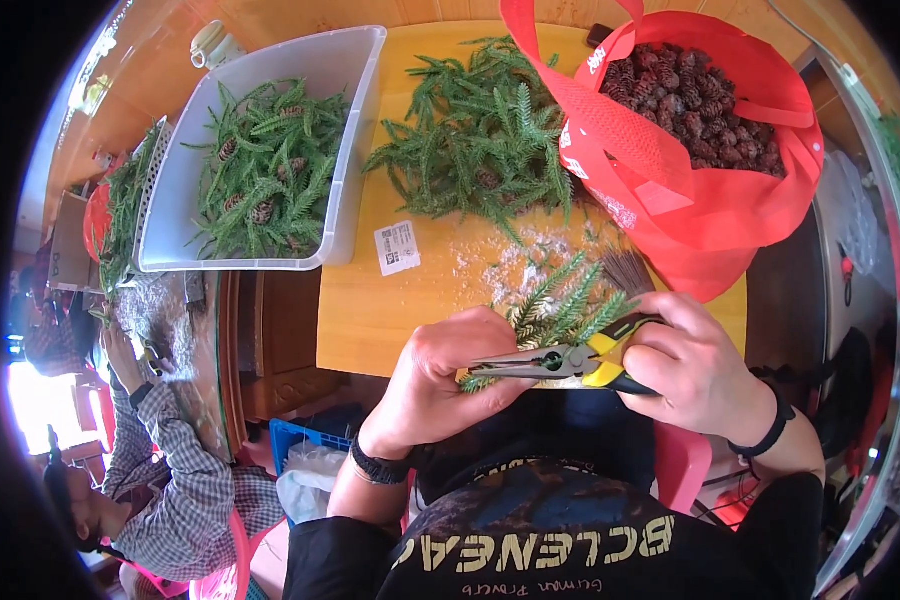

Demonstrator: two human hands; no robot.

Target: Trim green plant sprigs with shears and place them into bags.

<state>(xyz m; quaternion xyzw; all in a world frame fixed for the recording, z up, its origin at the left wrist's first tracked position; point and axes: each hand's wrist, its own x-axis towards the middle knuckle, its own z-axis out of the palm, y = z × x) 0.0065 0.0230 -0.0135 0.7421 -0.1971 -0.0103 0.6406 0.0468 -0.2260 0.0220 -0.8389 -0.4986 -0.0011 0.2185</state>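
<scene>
My left hand (448,372) is closed around the lower end of a green artificial pine sprig (568,300), its needled tips pointing away from me. My right hand (692,362) grips the yellow-and-black handles of long-nose pliers (560,361). The pliers' metal jaws lie level and reach left to my left fingers, across the sprig's lower part. Whether the jaws pinch anything there, I cannot tell. Just beyond my right hand lies a bundle of thin brown stems (626,270). White crumbs (515,262) are scattered on the yellow table (355,320) beyond the sprig.
A heap of green sprigs (475,135) covers the table's far part. Far left stands a clear plastic bin (358,190) of sprigs with pine cones. A red bag (705,235) full of pine cones (685,105) stands far right. At left, a co-worker in a checked shirt (185,480) sits working.
</scene>
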